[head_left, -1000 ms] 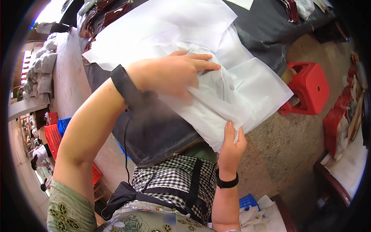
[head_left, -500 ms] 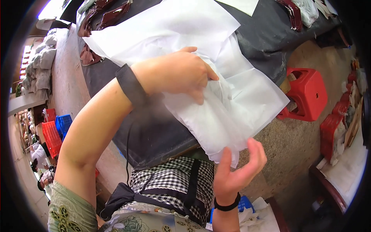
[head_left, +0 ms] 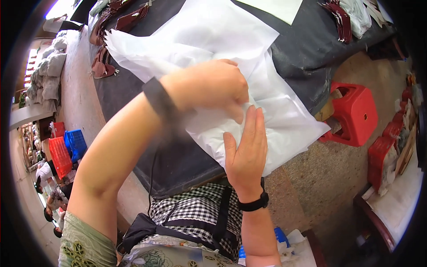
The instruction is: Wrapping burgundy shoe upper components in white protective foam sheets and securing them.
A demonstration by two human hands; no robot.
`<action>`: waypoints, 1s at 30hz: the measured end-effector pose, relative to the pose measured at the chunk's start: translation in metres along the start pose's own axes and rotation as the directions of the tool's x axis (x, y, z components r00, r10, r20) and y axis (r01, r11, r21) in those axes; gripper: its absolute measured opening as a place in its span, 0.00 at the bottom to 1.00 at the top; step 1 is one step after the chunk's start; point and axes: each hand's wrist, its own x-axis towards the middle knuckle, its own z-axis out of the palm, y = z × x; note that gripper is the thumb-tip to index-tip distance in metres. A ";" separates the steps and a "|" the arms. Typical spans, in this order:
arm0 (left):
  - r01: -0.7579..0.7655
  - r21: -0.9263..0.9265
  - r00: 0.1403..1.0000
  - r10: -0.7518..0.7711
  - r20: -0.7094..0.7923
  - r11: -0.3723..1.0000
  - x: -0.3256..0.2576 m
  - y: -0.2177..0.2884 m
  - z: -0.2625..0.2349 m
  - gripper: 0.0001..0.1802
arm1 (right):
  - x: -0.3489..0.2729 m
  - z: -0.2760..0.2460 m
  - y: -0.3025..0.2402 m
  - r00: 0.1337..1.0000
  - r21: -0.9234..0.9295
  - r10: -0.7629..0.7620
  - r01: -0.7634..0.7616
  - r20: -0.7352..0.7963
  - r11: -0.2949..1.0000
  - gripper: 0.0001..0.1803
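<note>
1. My left hand (head_left: 209,86) is curled, pinching the thin white tissue paper sheet (head_left: 249,53) on the dark cloth-covered table (head_left: 311,49).
2. My right hand (head_left: 244,147) lies flat, fingers together, near the paper's overhanging front edge.
3. A red plastic stool (head_left: 353,113) stands right of that edge.

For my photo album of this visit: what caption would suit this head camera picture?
Both hands, left hand and right hand, press white tissue paper on a dark table.

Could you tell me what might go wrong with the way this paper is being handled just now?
The white paper overhangs the dark table edge, so it could slide off onto the floor. The left hand bunches it while the right hand presses flat, which may crease or tear the thin sheet.
</note>
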 end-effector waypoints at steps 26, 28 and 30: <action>0.164 0.096 0.845 -0.089 -0.528 0.982 -0.051 0.045 0.105 0.27 | 0.129 -0.074 0.032 0.960 -0.373 0.156 -0.060 0.233 0.926 0.36; 0.179 0.084 0.841 -0.108 -0.530 0.980 -0.053 0.046 0.108 0.27 | 0.133 -0.074 0.035 0.900 -0.358 0.318 -0.203 0.297 0.911 0.35; 0.181 0.085 0.837 -0.108 -0.537 0.980 -0.054 0.044 0.111 0.27 | 0.132 -0.072 0.036 0.880 -0.321 0.340 -0.233 0.333 0.918 0.32</action>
